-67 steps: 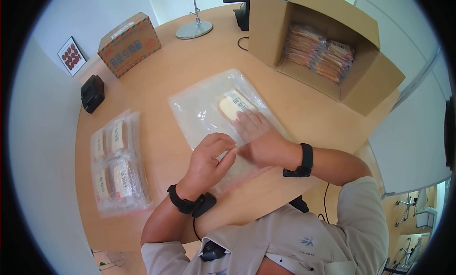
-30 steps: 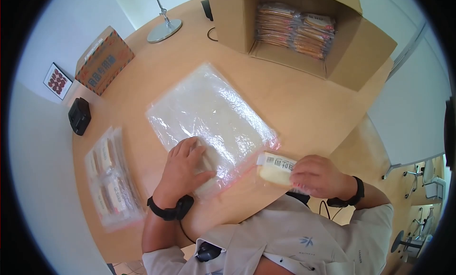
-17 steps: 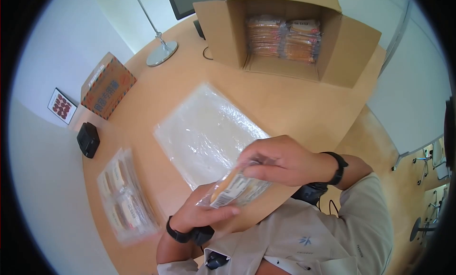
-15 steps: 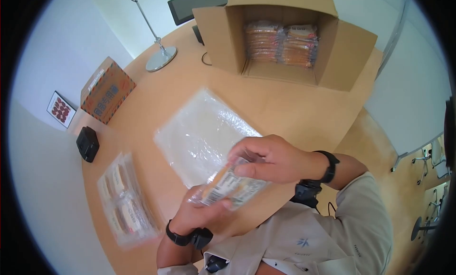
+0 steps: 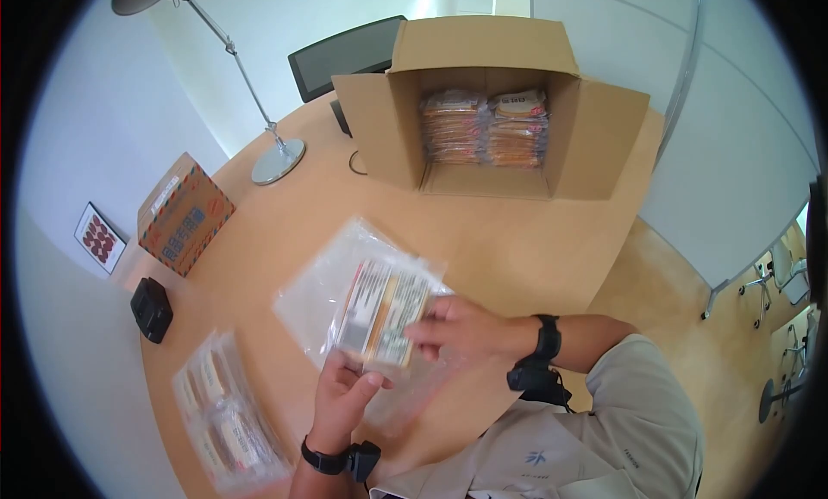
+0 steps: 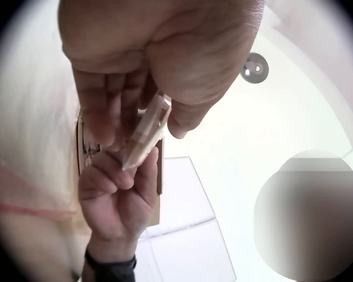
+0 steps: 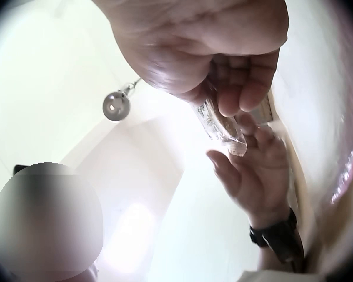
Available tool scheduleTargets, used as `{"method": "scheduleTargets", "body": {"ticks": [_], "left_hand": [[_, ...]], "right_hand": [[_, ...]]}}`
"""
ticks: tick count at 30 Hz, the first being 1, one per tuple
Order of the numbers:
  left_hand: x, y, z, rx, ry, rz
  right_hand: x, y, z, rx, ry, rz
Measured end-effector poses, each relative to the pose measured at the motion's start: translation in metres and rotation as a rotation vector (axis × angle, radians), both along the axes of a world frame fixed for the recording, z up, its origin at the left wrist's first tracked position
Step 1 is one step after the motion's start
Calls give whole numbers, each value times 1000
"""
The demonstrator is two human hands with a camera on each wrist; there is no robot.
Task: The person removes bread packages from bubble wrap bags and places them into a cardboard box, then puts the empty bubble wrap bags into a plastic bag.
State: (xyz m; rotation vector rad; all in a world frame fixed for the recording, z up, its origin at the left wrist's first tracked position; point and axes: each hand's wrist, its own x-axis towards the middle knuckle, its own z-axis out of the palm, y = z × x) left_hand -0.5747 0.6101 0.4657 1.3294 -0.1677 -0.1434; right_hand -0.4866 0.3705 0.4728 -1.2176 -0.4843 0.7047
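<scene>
Both hands hold a clear packet of sliced bread [image 5: 379,313], its printed label side facing the head camera. My left hand [image 5: 341,400] has the packet's lower left corner between fingers and thumb, the fingers mostly hidden behind it. At its right edge my right hand [image 5: 461,328] pinches the packet. The left wrist view shows the packet [image 6: 148,130] edge-on between the two hands. Below it a large clear plastic bag [image 5: 302,296] lies flat on the table, partly covered by packet and hands.
Clear bags filled with bread packets [image 5: 228,421] lie at the left. An open carton [image 5: 599,141] at the back holds stacked bread packets [image 5: 453,137]. A printed carton [image 5: 185,219], a black device [image 5: 152,310], a lamp base [image 5: 278,161] and a monitor [image 5: 345,55] stand around the table.
The right hand slid the bread packet off the bag toward the front edge. Then both hands took hold of it, lifted it over the bag and turned its label side toward the head camera.
</scene>
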Motion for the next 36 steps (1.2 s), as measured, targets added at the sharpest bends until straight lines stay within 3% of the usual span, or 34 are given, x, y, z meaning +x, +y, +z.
{"method": "scheduleTargets", "body": {"ticks": [4, 6, 8, 10, 14, 16, 20, 25, 29, 31, 34, 36], "left_hand": [[-2, -6, 1, 118, -23, 52], [-1, -4, -6, 180, 1, 59], [0, -3, -11, 251, 25, 10], [0, -7, -10, 244, 28, 22], [1, -6, -12, 241, 67, 34], [2, -4, -17, 264, 55, 44], [0, -5, -15, 312, 63, 48], [1, -2, -21, 365, 24, 55], [1, -2, -22, 368, 18, 57], [2, -2, -24, 374, 17, 56], [2, -1, -26, 383, 20, 58], [1, -1, -27, 385, 25, 59]], "right_hand": [[71, -52, 4, 113, -204, -451], [101, -78, 21, 127, -375, -802], [140, -110, 21, -12, -632, -1086], [169, -143, 23, -348, -995, -1362], [187, -163, 35, -447, -937, -1469], [191, -157, 35, -256, -658, -1381], [205, -144, 12, -207, -470, -1276], [214, -141, 7, 217, -137, -1224], [223, -145, 16, 175, -231, -1306], [226, -147, 21, -16, -353, -1422], [231, -154, 23, -222, -362, -1389], [242, -159, 21, -166, -294, -1342]]}}
